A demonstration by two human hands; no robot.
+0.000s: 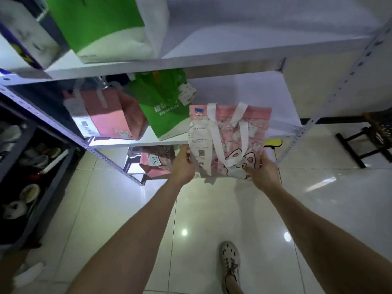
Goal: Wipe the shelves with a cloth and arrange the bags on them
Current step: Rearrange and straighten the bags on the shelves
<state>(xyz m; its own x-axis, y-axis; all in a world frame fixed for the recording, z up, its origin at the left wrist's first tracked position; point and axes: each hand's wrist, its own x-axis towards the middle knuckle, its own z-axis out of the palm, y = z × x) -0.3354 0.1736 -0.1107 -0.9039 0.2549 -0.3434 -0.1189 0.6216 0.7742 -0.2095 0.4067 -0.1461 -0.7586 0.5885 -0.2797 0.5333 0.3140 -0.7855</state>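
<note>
A pink bag with a white cat print, white handles and a paper receipt is held up in front of the middle shelf. My left hand grips its lower left corner. My right hand grips its lower right corner. On the middle shelf stand a green pizza bag and a plain pink bag to the left. No cloth is in view.
The top shelf carries a green-and-white bag and a white-and-purple bag. Another pink bag sits on the lowest shelf. A dark rack with shoes stands at the left, a black stool at the right. My foot is on the tiled floor.
</note>
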